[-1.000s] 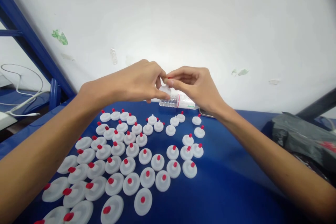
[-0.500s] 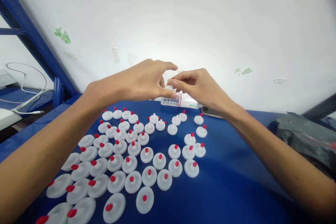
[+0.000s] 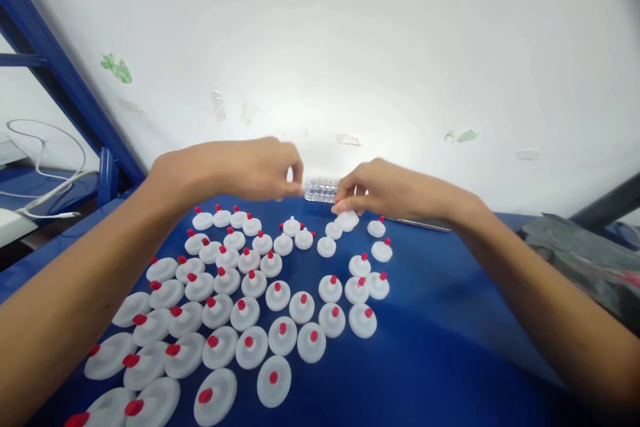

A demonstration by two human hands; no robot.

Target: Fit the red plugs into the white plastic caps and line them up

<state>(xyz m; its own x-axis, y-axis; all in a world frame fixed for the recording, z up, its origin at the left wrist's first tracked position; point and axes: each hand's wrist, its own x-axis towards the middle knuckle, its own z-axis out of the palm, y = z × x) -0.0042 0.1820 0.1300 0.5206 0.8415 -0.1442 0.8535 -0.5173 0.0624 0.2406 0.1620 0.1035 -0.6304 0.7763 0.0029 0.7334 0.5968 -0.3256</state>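
Note:
My left hand (image 3: 250,168) hovers over the far part of the blue table, fingers bent down and thumb close to the index finger. Whatever lies between those fingertips, if anything, is too small to make out. Lower on the right, my right hand (image 3: 383,190) pinches at a white plastic disc with a red cap (image 3: 349,220), a bit of red showing at its fingertips. Beside it are white discs whose tops show no red cap (image 3: 327,247). Many more red-capped discs (image 3: 220,347) cover the table's left and middle, stems upward.
A clear plastic bottle (image 3: 320,191) lies by the white wall, partly behind my right hand. A phone (image 3: 425,224) shows its edge under my right wrist. At right is a grey plastic bag (image 3: 575,247); at left, a white cable (image 3: 55,197) and blue frame (image 3: 75,73).
Both hands have come down and moved apart. My right hand, earlier holding a small white piece with red beside my open left hand, is now down at a disc. My left fingers have closed.

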